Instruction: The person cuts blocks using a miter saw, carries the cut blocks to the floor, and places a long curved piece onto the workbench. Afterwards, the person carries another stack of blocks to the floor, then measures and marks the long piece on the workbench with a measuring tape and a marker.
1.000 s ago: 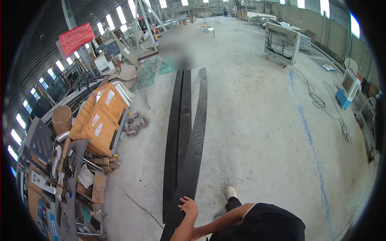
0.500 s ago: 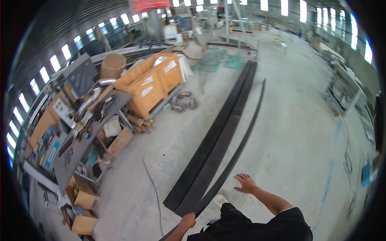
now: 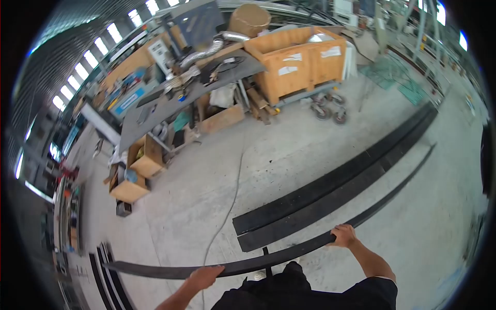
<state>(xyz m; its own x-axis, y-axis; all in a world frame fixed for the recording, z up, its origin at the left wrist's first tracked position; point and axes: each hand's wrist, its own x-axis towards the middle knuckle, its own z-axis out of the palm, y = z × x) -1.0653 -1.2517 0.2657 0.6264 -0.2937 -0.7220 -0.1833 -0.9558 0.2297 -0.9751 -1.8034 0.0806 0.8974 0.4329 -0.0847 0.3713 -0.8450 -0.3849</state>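
A long, narrow black bar runs across in front of my body, its bend perhaps due to the lens. My left hand is closed around it left of centre. Farther along to the right, my right hand grips the same bar with its fingers wrapped over the edge. The bar's left end reaches out past my left hand, and its far end tapers away to the upper right. Just beyond it, two wide black beams lie side by side on the floor.
A workbench with tools and an orange wooden crate stand ahead. Several casters sit by the crate. Cardboard boxes are at the bench's near end. A cable crosses the floor; more black bars lie lower left.
My right hand, spread in the air before, now holds the bar. My left hand stays on it. The view has turned left, and the bar now lies more crosswise before me.
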